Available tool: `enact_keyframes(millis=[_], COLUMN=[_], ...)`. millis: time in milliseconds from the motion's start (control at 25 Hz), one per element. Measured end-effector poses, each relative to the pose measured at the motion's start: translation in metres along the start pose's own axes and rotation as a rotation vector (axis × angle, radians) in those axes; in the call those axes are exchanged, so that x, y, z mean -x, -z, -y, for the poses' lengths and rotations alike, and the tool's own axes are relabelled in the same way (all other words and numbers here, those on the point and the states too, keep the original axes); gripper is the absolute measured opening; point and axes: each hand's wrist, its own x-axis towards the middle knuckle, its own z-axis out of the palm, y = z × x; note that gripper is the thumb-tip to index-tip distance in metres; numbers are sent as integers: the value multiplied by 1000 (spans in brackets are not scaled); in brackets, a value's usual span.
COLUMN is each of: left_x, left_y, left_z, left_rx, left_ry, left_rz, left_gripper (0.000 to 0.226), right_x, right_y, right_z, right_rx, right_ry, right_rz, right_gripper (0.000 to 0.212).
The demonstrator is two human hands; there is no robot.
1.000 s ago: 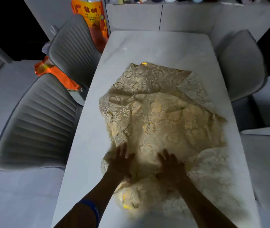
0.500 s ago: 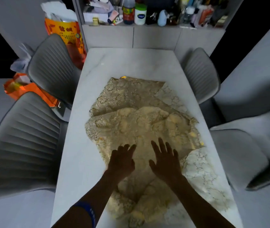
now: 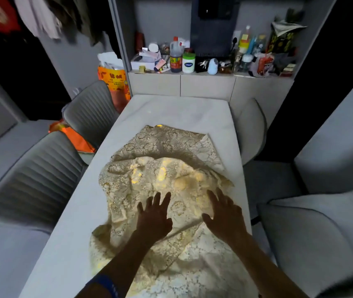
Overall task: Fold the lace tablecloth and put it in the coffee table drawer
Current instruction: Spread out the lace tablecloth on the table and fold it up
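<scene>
On the white table (image 3: 177, 110), the cream lace tablecloth (image 3: 167, 168) lies rumpled under both flat, spread hands (image 3: 189, 218).

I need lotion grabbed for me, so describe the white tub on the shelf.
Look past the white table to the cluttered shelf behind it. Near its middle stands a squat white tub with a green lid and blue label, right beside a taller dark bottle.

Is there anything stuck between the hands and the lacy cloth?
No. The left hand and right hand are spread open right over the rumpled lace tablecloth on the table, with nothing between them and it. The coffee table drawer is not in view, so the way there cannot be judged.
</scene>
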Motion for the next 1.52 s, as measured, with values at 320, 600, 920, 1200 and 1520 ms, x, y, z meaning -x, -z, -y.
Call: enact_keyframes(millis=[320,600,920,1200,1520], left_x=[45,68,5,-42,-116], left_y=[29,40,41,55,47], left_z=[-75,-95,-141,-157,-129], left_rx=[112,132,93,15,8], left_ry=[94,161,337,325,410], left_rz=[-69,-161,-228,-197,-119], left_gripper=[88,88,93,84,79], right_x=[38,41,-64,-128,-220], right_y=[63,76,65,61,40], right_z=[-60,-74,-112,-137,-108], right_rx=[-124,-74,32,0,155], right_ry=[131,200,334,338,382], right_rz=[-21,16,42,150,225], right_gripper=[78,84,90,91,78])
